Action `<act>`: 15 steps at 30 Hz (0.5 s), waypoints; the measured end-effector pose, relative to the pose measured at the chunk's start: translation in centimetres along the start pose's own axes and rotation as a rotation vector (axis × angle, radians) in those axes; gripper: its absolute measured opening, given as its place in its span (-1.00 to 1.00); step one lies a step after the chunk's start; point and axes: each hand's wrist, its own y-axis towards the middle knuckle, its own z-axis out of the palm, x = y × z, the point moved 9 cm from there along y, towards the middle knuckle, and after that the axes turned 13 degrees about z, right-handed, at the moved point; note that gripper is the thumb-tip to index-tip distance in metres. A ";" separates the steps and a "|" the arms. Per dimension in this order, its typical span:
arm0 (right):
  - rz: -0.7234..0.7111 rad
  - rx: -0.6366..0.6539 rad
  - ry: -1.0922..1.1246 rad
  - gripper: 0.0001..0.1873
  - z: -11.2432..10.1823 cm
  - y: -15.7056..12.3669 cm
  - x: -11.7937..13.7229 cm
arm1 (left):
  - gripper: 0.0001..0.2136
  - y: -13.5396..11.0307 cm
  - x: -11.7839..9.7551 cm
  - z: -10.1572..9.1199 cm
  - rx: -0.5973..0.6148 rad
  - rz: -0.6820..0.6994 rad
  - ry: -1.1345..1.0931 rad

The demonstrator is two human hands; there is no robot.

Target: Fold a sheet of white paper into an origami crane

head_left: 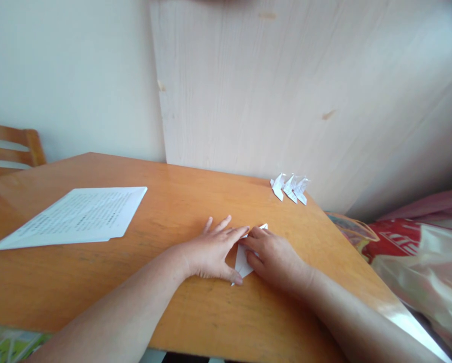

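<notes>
A small folded piece of white paper lies on the wooden table between my hands, partly covered by them. My left hand is spread over its left side, with the thumb on the lower corner and the index finger touching the upper edge. My right hand is closed over its right part, fingers curled and thumb against the sheet. A pointed white tip of the paper sticks out beyond the right knuckles. Just what the right fingertips grip is hidden.
A stack of printed sheets lies on the table at the left. Three folded paper figures stand near the far right corner. A chair is at the far left, and red and white bags are beyond the right edge.
</notes>
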 end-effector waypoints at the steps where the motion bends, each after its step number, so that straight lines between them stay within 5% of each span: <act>1: -0.004 -0.002 -0.012 -0.68 0.0 0.0 0.1 | 0.11 0.0 -0.1 0.0 -0.003 0.003 -0.001; 15: -0.084 -0.012 0.012 -0.79 -0.6 -1.2 2.3 | 0.05 0.0 -0.3 0.0 0.048 -0.023 -0.065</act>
